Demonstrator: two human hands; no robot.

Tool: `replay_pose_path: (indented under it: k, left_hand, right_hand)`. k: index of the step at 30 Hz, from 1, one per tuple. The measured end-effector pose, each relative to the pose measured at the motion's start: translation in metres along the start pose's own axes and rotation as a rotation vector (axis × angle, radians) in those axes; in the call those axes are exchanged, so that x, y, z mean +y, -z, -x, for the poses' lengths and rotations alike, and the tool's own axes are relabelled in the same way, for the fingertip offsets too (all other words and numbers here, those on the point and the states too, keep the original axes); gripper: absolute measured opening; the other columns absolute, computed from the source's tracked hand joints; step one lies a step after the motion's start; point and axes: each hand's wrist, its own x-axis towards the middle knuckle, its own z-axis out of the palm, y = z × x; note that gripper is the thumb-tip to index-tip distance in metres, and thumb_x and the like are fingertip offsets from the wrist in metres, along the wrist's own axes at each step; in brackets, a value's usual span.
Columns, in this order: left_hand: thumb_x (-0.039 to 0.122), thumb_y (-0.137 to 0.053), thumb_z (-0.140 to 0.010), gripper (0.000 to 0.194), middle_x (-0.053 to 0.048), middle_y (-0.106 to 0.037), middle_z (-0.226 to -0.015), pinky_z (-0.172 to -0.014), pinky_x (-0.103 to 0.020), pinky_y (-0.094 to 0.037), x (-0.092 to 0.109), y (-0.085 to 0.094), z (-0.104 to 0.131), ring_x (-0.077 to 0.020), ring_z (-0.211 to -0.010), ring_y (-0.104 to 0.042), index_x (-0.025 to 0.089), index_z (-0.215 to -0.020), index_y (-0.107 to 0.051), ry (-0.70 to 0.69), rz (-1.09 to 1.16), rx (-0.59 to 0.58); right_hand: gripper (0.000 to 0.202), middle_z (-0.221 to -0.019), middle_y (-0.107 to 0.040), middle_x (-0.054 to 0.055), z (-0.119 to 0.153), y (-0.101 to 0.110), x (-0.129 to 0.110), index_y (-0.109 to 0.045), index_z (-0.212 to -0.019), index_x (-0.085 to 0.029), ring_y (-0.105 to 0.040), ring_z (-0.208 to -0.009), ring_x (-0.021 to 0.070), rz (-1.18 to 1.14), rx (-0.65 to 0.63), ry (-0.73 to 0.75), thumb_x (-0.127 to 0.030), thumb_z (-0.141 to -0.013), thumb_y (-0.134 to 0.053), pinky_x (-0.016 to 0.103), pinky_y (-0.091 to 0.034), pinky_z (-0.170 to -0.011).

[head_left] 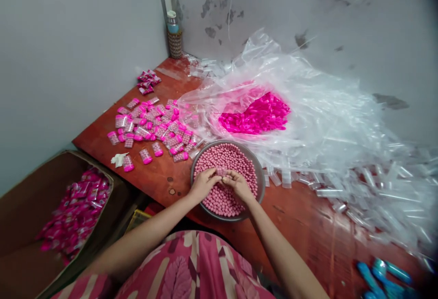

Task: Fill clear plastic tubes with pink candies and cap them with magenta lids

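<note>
A dark round bowl (261, 188) full of small pink beads (224, 201) stands at the table's front edge. Over the beads, my left hand (204, 184) and my right hand (238, 186) meet at the fingertips. Between them they pinch a small clear container (221, 171), partly hidden by the fingers, with pink showing in it. Left of the bowl lie many bead-filled clear containers with bright pink caps (145, 156). Behind the bowl, loose bright pink caps (262, 114) are heaped in an open plastic bag (308, 102).
Clear empty containers (286, 178) spread along the right of the table (294, 226). A cardboard box (20, 226) with pink packets stands at the lower left. Blue wrapped items (383, 274) lie at the lower right, and a bottle (173, 24) stands in the far corner.
</note>
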Motion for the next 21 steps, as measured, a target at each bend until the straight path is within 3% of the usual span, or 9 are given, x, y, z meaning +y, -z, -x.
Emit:
replay_pose_path:
  k: [3,8,13,16,21]
  left_hand:
    - [0.028,-0.044,-0.078,0.028,-0.004,-0.065,-0.093,-0.078,-0.027,-0.043,0.006,-0.009,-0.004,-0.0162,-0.084,-0.058,0.016,-0.098,-0.06,0.026,0.02,0.011]
    - [0.029,-0.047,-0.077,0.033,-0.007,-0.061,-0.106,-0.088,-0.029,-0.038,0.013,-0.004,-0.007,-0.0174,-0.098,-0.054,0.014,-0.104,-0.058,-0.058,0.018,-0.088]
    - [0.026,-0.047,-0.077,0.03,-0.005,-0.064,-0.098,-0.082,-0.028,-0.041,0.024,-0.001,-0.006,-0.0172,-0.089,-0.057,0.015,-0.103,-0.059,-0.14,0.08,-0.264]
    - [0.026,-0.046,-0.078,0.031,-0.005,-0.065,-0.094,-0.076,-0.026,-0.042,0.027,-0.004,-0.006,-0.0169,-0.083,-0.058,0.014,-0.102,-0.06,-0.134,0.139,-0.295]
    - [0.029,-0.049,-0.076,0.032,-0.006,-0.065,-0.095,-0.074,-0.026,-0.043,0.022,-0.008,-0.011,-0.0168,-0.082,-0.058,0.014,-0.101,-0.06,-0.07,0.189,-0.26]
  right_hand:
    - [0.027,-0.078,-0.06,0.001,0.012,0.004,-0.013,-0.051,-0.094,-0.018,-0.058,-0.072,0.0134,-0.046,-0.01,0.017,-0.034,-0.073,-0.054,0.03,-0.048,-0.069]
    - [0.038,-0.107,-0.052,0.005,0.028,0.031,-0.044,-0.045,-0.11,-0.024,-0.056,-0.086,0.0145,0.225,0.081,0.223,-0.029,-0.074,-0.056,0.031,-0.047,-0.076]
    - [0.039,-0.112,-0.05,0.005,0.034,0.049,-0.068,-0.041,-0.118,-0.027,-0.048,-0.101,0.0163,0.549,-0.114,0.507,-0.023,-0.08,-0.048,0.034,-0.041,-0.087]
    - [0.038,-0.108,-0.052,0.006,0.031,0.049,-0.067,-0.042,-0.117,-0.025,-0.048,-0.102,0.0162,0.635,-0.127,0.601,-0.02,-0.08,-0.047,0.033,-0.041,-0.087]
    - [0.038,-0.103,-0.055,0.006,0.028,0.045,-0.051,-0.041,-0.115,-0.023,-0.052,-0.096,0.0165,0.648,-0.007,0.63,-0.021,-0.078,-0.051,0.032,-0.043,-0.082]
